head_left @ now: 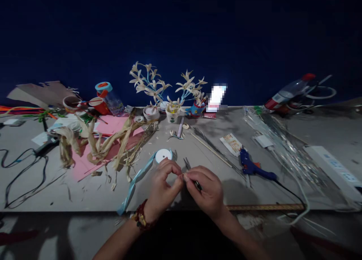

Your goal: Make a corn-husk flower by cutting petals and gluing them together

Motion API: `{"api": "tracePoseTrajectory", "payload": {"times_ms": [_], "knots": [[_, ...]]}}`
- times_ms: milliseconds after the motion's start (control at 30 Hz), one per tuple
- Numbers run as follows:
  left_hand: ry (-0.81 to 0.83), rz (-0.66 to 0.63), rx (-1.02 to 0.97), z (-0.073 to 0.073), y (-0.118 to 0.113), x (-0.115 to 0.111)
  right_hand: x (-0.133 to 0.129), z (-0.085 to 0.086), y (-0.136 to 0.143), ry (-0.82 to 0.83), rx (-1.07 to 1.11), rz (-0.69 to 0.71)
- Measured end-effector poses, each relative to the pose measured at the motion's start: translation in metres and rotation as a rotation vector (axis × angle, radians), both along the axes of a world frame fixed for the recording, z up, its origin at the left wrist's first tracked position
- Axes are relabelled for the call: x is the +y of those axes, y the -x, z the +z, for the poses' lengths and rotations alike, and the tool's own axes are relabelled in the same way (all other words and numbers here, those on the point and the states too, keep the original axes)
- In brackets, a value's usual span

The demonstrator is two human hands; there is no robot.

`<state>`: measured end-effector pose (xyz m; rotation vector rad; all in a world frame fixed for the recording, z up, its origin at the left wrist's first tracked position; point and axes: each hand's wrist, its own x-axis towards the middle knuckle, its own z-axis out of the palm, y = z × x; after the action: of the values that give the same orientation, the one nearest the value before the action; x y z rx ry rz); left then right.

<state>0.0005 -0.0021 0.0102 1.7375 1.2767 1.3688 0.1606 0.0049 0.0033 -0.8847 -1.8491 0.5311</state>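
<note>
Left fingers point(171, 167) near ribbon spool point(161, 153).

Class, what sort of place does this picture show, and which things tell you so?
Probably a craft workspace: there are a glue gun, what look like dried husks, and handmade-looking flowers.

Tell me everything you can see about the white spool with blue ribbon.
The spool is a round white disc, perhaps plastic, with a small dark hole at its centre. It lies flat on the grey table, just beyond the left hand, which hides its near edge; whether they touch is unclear. From its left side, pale blue, creased ribbon runs toward the table's near edge.
</note>
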Motion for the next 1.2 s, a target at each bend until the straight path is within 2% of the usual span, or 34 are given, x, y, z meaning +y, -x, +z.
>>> {"api": "tracePoseTrajectory", "payload": {"times_ms": [133,233,333,433,533,667,767,867,933,1067,1200], "knots": [[-0.025,0.054,0.037,-0.008,0.008,0.002,-0.002,0.000,0.000,-0.005,0.088,-0.027],[0.054,0.081,0.027,-0.009,0.016,0.003,-0.002,0.004,-0.002,0.041,0.178,-0.059],[0.153,-0.097,0.016,0.000,0.020,0.004,0.000,0.006,-0.002,0.103,0.202,-0.041],[0.084,-0.208,0.058,0.010,0.016,0.005,0.001,0.007,-0.001,0.119,0.193,-0.021],[-0.015,-0.170,0.118,0.013,0.009,0.006,0.001,0.006,0.000,0.098,0.144,-0.012],[-0.081,-0.087,0.202,0.010,0.003,0.003,-0.001,0.004,0.000,0.002,0.066,-0.036],[-0.117,0.004,0.278,0.006,0.006,0.004,-0.003,0.004,-0.003,-0.068,0.068,-0.062],[-0.126,0.093,0.280,0.004,0.015,0.006,-0.003,0.006,-0.007,-0.041,0.141,-0.087],[-0.085,0.044,0.197,0.007,0.019,0.007,-0.002,0.007,-0.008,0.003,0.174,-0.089],[-0.051,-0.160,0.129,0.019,0.013,0.007,0.001,0.007,-0.006,0.039,0.179,-0.064],[-0.085,-0.135,0.197,0.023,0.000,0.006,0.000,0.008,-0.003,0.026,0.157,-0.067]]}}
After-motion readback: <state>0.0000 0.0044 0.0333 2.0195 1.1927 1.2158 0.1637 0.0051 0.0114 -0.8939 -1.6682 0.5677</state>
